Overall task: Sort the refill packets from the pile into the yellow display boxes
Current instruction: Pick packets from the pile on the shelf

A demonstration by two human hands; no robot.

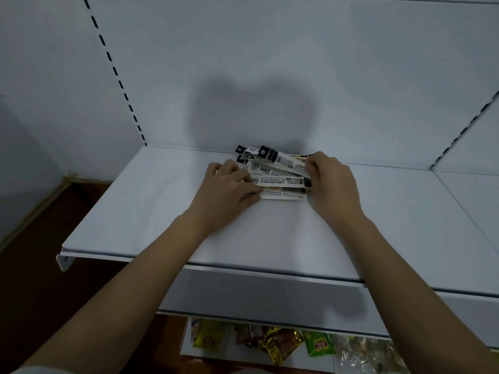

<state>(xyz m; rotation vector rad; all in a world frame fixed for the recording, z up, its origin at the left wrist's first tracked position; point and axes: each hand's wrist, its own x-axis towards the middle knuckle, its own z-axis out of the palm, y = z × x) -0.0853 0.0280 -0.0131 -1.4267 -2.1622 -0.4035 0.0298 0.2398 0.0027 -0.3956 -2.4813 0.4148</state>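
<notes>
A small pile of long white refill packets with barcodes and black ends lies near the back of a white shelf. My left hand rests on the pile's left end, fingers curled over the packet ends. My right hand grips the pile's right end, thumb and fingers pinching the packets. No yellow display box is in view.
A white back panel with slotted uprights stands behind the shelf. A second shelf section adjoins on the right. Below, a lower shelf holds several snack packets. Dark floor lies at the left.
</notes>
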